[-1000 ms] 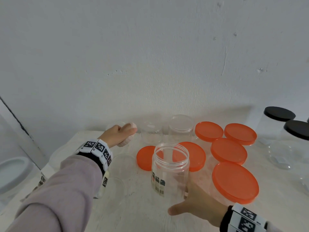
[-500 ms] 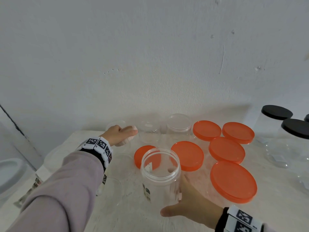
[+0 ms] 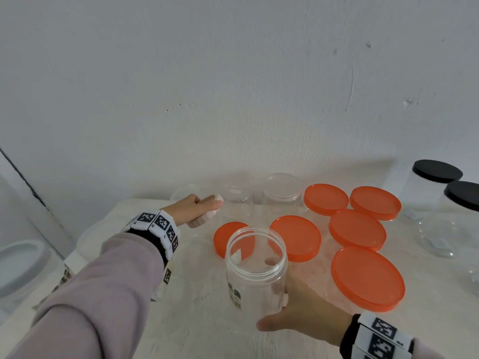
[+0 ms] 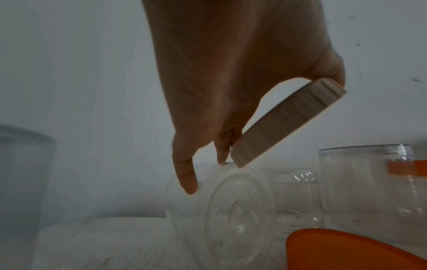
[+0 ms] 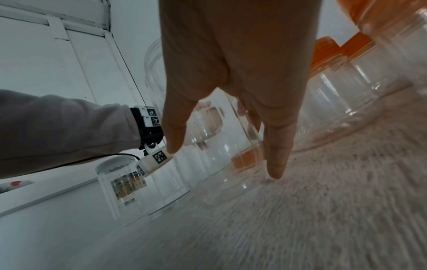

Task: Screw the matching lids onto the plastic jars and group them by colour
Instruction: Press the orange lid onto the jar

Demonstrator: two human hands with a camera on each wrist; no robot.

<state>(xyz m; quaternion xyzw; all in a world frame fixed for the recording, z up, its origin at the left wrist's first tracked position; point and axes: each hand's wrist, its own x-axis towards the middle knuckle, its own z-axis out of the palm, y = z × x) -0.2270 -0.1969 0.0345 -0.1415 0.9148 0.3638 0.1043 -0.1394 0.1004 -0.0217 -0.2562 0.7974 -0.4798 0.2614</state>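
My right hand (image 3: pixel 298 310) grips an open clear jar (image 3: pixel 256 268) near the table's front; its fingers show through the jar wall (image 5: pixel 221 146). My left hand (image 3: pixel 193 211) is at the back left and holds a white ribbed lid (image 4: pixel 289 122) tilted between thumb and fingers, just above a clear jar lying on its side (image 4: pixel 235 210). The lid shows under that hand in the head view as a pale edge (image 3: pixel 204 220). Several orange-lidded jars (image 3: pixel 357 229) stand to the right of the held jar.
Two black-lidded jars (image 3: pixel 438 172) stand at the far right. Open clear jars (image 3: pixel 282 190) line the back by the wall. More clear jars (image 5: pixel 120 184) stand at the left under my left arm. A loose orange lid (image 3: pixel 228 237) lies behind the held jar.
My right hand has drawn the open jar toward me and slightly left. The left hand stays at the back with the white lid, barely shifted.
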